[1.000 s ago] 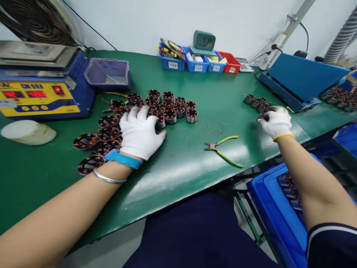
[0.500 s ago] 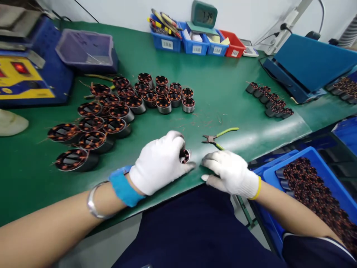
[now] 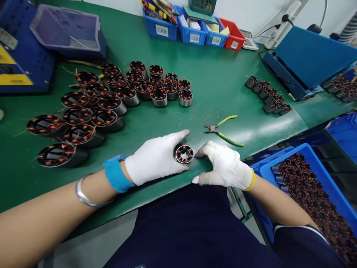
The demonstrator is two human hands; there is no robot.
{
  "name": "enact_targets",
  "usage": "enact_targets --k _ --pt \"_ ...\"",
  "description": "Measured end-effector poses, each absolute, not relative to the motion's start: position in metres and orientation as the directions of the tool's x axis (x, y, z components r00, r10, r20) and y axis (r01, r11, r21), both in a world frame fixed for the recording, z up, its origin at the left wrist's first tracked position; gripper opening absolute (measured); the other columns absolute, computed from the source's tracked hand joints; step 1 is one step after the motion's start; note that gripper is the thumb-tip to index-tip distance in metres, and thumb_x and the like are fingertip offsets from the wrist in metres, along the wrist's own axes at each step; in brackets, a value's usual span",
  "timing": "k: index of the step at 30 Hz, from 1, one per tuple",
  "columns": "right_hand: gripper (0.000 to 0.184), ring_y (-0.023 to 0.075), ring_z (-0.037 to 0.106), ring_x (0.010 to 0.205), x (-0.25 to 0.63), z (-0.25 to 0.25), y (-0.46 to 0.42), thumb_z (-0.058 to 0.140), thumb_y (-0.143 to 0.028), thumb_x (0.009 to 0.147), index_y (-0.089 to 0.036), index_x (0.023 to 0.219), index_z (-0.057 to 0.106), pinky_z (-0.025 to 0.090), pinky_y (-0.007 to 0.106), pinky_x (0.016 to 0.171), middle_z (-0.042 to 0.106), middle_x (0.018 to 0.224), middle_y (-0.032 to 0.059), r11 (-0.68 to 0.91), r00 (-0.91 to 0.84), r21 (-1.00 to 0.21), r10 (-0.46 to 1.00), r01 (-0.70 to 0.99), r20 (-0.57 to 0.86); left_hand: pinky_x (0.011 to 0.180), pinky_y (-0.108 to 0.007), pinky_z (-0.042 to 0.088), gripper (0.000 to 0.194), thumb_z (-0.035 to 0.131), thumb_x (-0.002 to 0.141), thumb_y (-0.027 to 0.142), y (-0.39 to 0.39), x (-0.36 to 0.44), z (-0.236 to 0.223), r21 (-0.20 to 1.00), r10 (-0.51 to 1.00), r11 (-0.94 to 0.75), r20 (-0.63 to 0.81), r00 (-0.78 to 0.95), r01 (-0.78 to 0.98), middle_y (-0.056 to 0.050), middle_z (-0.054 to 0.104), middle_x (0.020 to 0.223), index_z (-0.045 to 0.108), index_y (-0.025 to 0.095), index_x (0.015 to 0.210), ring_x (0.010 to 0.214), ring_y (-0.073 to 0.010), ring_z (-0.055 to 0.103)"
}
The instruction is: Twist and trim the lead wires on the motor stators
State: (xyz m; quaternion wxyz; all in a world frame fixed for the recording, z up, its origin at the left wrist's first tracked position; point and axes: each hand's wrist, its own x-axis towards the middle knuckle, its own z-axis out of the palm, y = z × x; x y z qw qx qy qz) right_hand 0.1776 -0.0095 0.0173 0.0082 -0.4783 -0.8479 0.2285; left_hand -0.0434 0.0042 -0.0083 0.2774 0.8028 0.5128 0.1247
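A motor stator (image 3: pixel 184 154), a short metal ring with copper windings inside, stands near the table's front edge. My left hand (image 3: pixel 156 158), in a white glove, is closed around its left side, thumb above and fingers below. Just right of it is my gloved right hand (image 3: pixel 223 165), its index fingertip close to the stator's rim and its thumb held apart below. Whether a thin wire lies at that fingertip, I cannot tell. Beyond the right hand lie diagonal cutters (image 3: pixel 213 128) with green handles, jaws pointing left and handles spread.
Many larger stators (image 3: pixel 80 134) stand grouped at the left, wire ends sticking out. Copper wire scraps (image 3: pixel 208 113) lie behind the cutters. Smaller stators (image 3: pixel 269 95) sit at the right, near a blue machine (image 3: pixel 309 59). A blue crate (image 3: pixel 306 149) full of stators is at lower right.
The stator now faces up and shows more clearly in my left hand, whose thumb and fingers have spread around it. My right hand has moved slightly left, nearer to it. The view has shifted.
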Motion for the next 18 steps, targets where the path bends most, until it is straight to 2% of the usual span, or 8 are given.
enact_targets --k 3,5,7,9,11,13,15,18 --pt "0.067 0.0264 0.061 0.099 0.182 0.014 -0.004 0.077 -0.061 0.060 -0.020 0.111 0.062 0.048 0.039 0.083 0.062 0.111 0.0068 0.388 -0.504 -0.431 0.841 0.815 -0.195 0.098 -0.047 0.048 0.121 0.079 0.049 0.056 0.009 -0.048 -0.006 0.546 0.894 -0.340 -0.066 0.444 0.766 -0.022 0.055 0.135 0.032 0.008 0.149 0.118 -0.0413 0.057" --pt "0.065 0.0273 0.059 0.104 0.182 0.010 -0.002 0.076 -0.058 0.063 -0.017 0.112 0.062 0.046 0.041 0.090 0.061 0.113 0.0087 0.393 -0.499 -0.469 0.858 0.791 -0.122 0.102 -0.044 0.046 0.125 0.081 0.046 0.056 0.010 -0.052 -0.007 0.621 0.888 -0.338 -0.039 0.459 0.707 -0.020 0.053 0.137 0.030 0.010 0.150 0.121 -0.0388 0.055" --pt "0.058 0.0269 0.057 0.107 0.177 0.004 -0.003 0.074 -0.055 0.068 -0.015 0.110 0.063 0.043 0.044 0.097 0.062 0.112 0.0101 0.424 -0.496 -0.516 0.868 0.744 -0.003 0.100 -0.040 0.047 0.117 0.079 0.052 0.054 0.009 -0.052 -0.010 0.708 0.889 -0.303 -0.031 0.456 0.638 -0.015 0.059 0.131 0.031 0.013 0.150 0.117 -0.0340 0.059" --pt "0.046 0.0248 0.058 0.101 0.167 -0.003 -0.005 0.070 -0.052 0.073 -0.016 0.101 0.063 0.042 0.044 0.097 0.065 0.103 0.0082 0.410 -0.444 -0.574 0.891 0.709 0.088 0.094 -0.037 0.050 0.104 0.075 0.061 0.052 0.007 -0.048 -0.013 0.745 0.900 -0.275 -0.023 0.435 0.608 -0.012 0.067 0.118 0.034 0.013 0.148 0.105 -0.0296 0.065" --pt "0.029 0.0212 0.059 0.088 0.158 -0.008 -0.008 0.063 -0.048 0.081 -0.019 0.088 0.061 0.045 0.042 0.090 0.065 0.087 0.0036 0.350 -0.368 -0.640 0.923 0.684 0.111 0.086 -0.035 0.052 0.095 0.071 0.066 0.051 0.003 -0.044 -0.014 0.738 0.920 -0.261 -0.007 0.393 0.622 -0.009 0.070 0.107 0.036 0.014 0.146 0.094 -0.0267 0.068" --pt "0.023 0.0186 0.057 0.080 0.154 -0.010 -0.010 0.055 -0.041 0.087 -0.021 0.076 0.056 0.046 0.038 0.083 0.062 0.075 0.0006 0.299 -0.331 -0.685 0.939 0.665 0.088 0.079 -0.033 0.052 0.094 0.070 0.067 0.051 0.001 -0.040 -0.013 0.726 0.939 -0.235 -0.001 0.343 0.646 -0.007 0.070 0.102 0.035 0.014 0.147 0.088 -0.0256 0.068" --pt "0.022 0.0176 0.056 0.075 0.157 -0.011 -0.008 0.052 -0.036 0.088 -0.022 0.071 0.053 0.046 0.036 0.080 0.059 0.071 -0.0001 0.282 -0.318 -0.679 0.945 0.677 0.075 0.078 -0.034 0.052 0.094 0.069 0.067 0.050 -0.001 -0.038 -0.011 0.716 0.950 -0.214 -0.006 0.312 0.664 -0.007 0.071 0.099 0.035 0.014 0.147 0.086 -0.0263 0.068" --pt "0.019 0.0185 0.056 0.076 0.169 -0.011 -0.002 0.053 -0.034 0.086 -0.021 0.071 0.053 0.045 0.037 0.084 0.060 0.072 0.0015 0.303 -0.284 -0.540 0.951 0.786 0.120 0.083 -0.036 0.051 0.092 0.070 0.066 0.047 -0.001 -0.037 -0.009 0.705 0.953 -0.215 0.002 0.301 0.675 -0.009 0.070 0.105 0.038 0.013 0.146 0.092 -0.0284 0.068"
